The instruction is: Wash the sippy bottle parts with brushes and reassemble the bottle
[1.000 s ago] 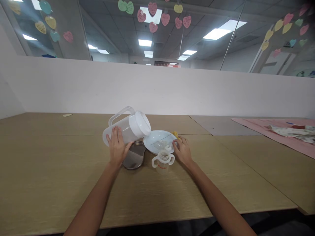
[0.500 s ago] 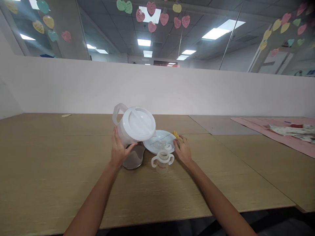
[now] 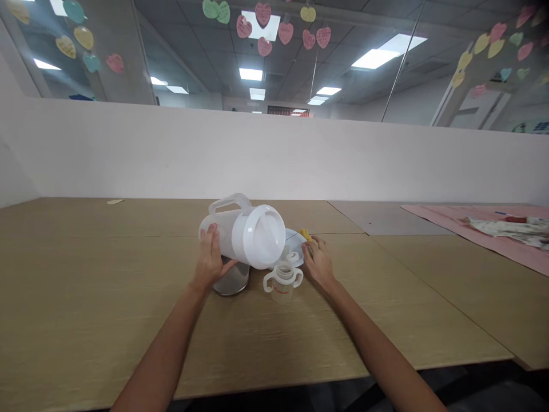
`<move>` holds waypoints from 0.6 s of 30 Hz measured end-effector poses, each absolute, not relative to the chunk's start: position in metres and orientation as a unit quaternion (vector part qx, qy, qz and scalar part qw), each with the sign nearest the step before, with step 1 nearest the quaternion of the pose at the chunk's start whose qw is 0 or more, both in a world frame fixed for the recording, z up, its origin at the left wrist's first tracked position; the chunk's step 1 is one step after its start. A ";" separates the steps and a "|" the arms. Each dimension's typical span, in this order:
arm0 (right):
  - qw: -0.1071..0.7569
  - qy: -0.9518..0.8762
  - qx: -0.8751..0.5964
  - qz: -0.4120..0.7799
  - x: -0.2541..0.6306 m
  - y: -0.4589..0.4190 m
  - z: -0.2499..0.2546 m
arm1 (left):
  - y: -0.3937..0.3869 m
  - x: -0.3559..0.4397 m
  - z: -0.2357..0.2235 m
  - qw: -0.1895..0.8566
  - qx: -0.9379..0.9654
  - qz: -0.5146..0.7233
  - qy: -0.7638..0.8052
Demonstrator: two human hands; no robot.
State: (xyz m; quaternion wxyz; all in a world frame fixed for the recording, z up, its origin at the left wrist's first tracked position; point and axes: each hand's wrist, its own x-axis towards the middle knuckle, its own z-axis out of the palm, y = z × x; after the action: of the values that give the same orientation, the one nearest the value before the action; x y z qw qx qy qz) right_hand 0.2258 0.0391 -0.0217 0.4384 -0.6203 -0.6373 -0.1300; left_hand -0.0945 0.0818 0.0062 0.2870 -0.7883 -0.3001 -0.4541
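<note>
My left hand grips the body of a white plastic pitcher, which lies tipped on its side in the air, lid to the right and handle on top. Below and right of its lid, a clear baby bottle with two side handles stands upright and uncapped on the table. My right hand rests at the right rim of a pale blue plate, fingers curled; a yellow thing pokes out behind them, and their hold is hidden. A white bottle cap lies on the plate, partly covered by the pitcher.
A dark metallic tray or pad lies under the pitcher. To the far right, a pink cloth carries a crumpled patterned fabric. A small flat beige piece lies far left. The white wall bounds the table's back.
The pitcher has tipped further over and its lid has swung right and down, toward the bottle and over the plate. My right hand and the bottle have hardly moved.
</note>
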 end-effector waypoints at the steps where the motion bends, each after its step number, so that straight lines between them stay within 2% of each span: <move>1: 0.440 -0.638 -0.618 -0.131 0.226 0.039 -0.022 | 0.083 -0.095 0.005 0.279 -0.791 -0.452 -0.304; 9: 0.452 -0.632 -0.613 -0.144 0.225 0.040 -0.023 | 0.078 -0.089 0.009 0.202 -0.740 -0.524 -0.371; 18: 0.441 -0.644 -0.610 -0.138 0.226 0.038 -0.021 | 0.081 -0.098 0.013 0.053 -0.580 -0.622 -0.524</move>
State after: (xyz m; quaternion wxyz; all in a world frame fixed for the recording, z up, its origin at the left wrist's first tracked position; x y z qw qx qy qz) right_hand 0.2257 0.0379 -0.0215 0.4411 -0.6097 -0.6438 -0.1384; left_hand -0.0982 0.0811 0.0130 0.0526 -0.5798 -0.5238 -0.6219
